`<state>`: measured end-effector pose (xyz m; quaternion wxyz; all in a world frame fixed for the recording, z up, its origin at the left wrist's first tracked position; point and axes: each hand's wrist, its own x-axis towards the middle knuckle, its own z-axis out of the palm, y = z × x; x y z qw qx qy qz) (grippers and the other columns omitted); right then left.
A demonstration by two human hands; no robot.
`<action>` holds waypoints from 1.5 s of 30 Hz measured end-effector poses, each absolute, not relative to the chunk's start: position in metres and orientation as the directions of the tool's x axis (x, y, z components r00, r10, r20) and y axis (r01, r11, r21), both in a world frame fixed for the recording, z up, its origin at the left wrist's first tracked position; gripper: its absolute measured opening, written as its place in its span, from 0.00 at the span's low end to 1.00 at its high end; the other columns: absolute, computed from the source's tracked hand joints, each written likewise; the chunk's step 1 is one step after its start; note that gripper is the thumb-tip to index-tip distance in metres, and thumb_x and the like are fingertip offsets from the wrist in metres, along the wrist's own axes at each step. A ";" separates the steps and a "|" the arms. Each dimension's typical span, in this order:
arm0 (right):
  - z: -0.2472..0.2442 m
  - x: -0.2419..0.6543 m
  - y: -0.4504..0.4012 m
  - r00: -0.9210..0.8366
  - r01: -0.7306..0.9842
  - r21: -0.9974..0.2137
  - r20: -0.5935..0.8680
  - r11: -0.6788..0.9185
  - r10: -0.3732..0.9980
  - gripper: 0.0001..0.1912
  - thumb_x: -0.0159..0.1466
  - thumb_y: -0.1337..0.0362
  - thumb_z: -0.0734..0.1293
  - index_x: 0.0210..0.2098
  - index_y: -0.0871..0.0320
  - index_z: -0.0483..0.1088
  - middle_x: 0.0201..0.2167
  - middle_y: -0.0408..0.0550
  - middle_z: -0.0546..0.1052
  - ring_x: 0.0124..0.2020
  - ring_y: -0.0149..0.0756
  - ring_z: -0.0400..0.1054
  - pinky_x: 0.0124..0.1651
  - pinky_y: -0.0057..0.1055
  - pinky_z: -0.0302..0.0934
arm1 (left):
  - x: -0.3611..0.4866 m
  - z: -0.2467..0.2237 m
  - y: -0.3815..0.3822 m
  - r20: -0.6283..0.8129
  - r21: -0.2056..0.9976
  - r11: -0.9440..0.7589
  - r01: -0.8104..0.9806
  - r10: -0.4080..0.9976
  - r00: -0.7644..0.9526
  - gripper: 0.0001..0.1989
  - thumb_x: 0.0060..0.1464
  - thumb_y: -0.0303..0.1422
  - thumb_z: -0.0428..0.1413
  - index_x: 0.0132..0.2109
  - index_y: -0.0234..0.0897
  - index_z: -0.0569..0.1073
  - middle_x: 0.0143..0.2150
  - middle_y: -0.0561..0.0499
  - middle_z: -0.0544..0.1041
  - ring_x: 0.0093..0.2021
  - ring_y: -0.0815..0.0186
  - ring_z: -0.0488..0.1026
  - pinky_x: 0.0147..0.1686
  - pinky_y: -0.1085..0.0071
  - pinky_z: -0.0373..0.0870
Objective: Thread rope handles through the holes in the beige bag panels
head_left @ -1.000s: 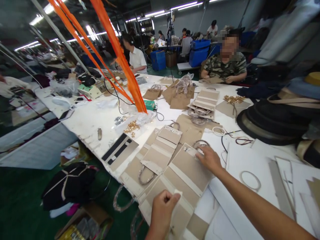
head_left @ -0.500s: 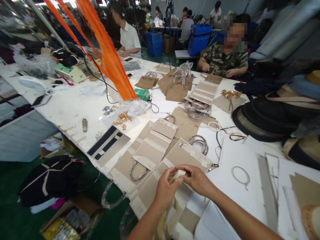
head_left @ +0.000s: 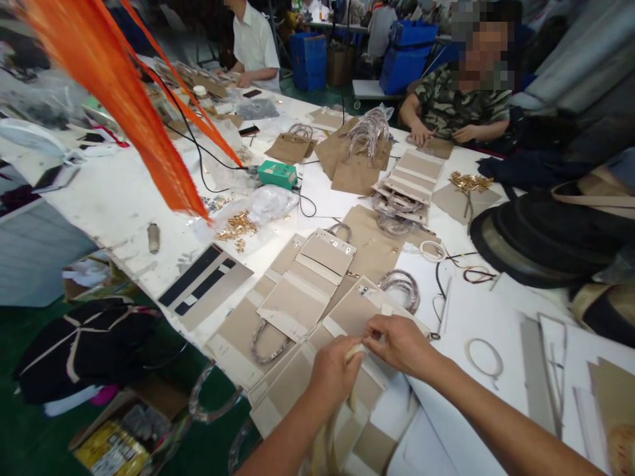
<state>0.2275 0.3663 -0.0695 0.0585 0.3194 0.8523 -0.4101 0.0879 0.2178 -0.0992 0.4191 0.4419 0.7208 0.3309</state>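
Observation:
Both my hands are close together over beige bag panels point(head_left: 357, 311) near the front of the table. My left hand point(head_left: 335, 370) is closed on a pale yellowish tape strip point(head_left: 352, 400), which trails down below the wrist. At the strip's upper end, my right hand point(head_left: 394, 340) pinches with thumb and fingers, almost touching the left. What lies between the right fingertips is too small to make out. Plastic-wrapped bag handles point(head_left: 399, 287) lie just beyond the right hand, and another wrapped handle point(head_left: 265, 340) loops from a panel at the left.
Gold-coloured fittings point(head_left: 238, 225) lie on plastic beside a green box point(head_left: 276, 174). Orange plastic strips point(head_left: 149, 132) hang at upper left. Black rolls point(head_left: 516, 231) are stacked at the right. A co-worker in a camouflage shirt point(head_left: 456, 99) sits across the table.
The pale strip's end that stood up between my hands is now mostly covered by my fingers. My right hand has turned into a tighter pinch. The view has tilted down slightly.

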 end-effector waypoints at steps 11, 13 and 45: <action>-0.096 0.221 0.381 -0.793 0.598 -0.500 -0.260 0.626 0.551 0.07 0.63 0.68 0.65 0.28 0.57 0.72 0.27 0.43 0.75 0.30 0.34 0.66 0.41 0.34 0.52 | 0.087 -0.102 0.235 -0.076 0.601 0.113 0.791 0.994 -0.084 0.12 0.66 0.29 0.48 0.34 0.38 0.72 0.35 0.48 0.73 0.36 0.62 0.70 0.35 0.65 0.61; -0.110 0.221 0.389 -0.730 0.621 -0.560 -0.160 0.548 0.664 0.09 0.67 0.65 0.64 0.31 0.57 0.73 0.30 0.44 0.76 0.33 0.36 0.68 0.43 0.34 0.54 | 0.092 -0.106 0.233 -0.043 0.663 0.056 0.746 0.998 -0.037 0.10 0.66 0.29 0.48 0.36 0.38 0.73 0.35 0.48 0.72 0.38 0.62 0.70 0.37 0.66 0.62; -0.180 0.172 0.394 -0.412 0.806 -0.464 0.008 0.369 0.911 0.09 0.69 0.59 0.66 0.37 0.56 0.74 0.46 0.51 0.76 0.49 0.46 0.62 0.50 0.39 0.51 | 0.082 -0.197 0.210 -0.512 0.842 0.539 -0.017 0.788 -0.343 0.17 0.53 0.30 0.55 0.50 0.33 0.76 0.48 0.44 0.78 0.51 0.58 0.74 0.55 0.64 0.65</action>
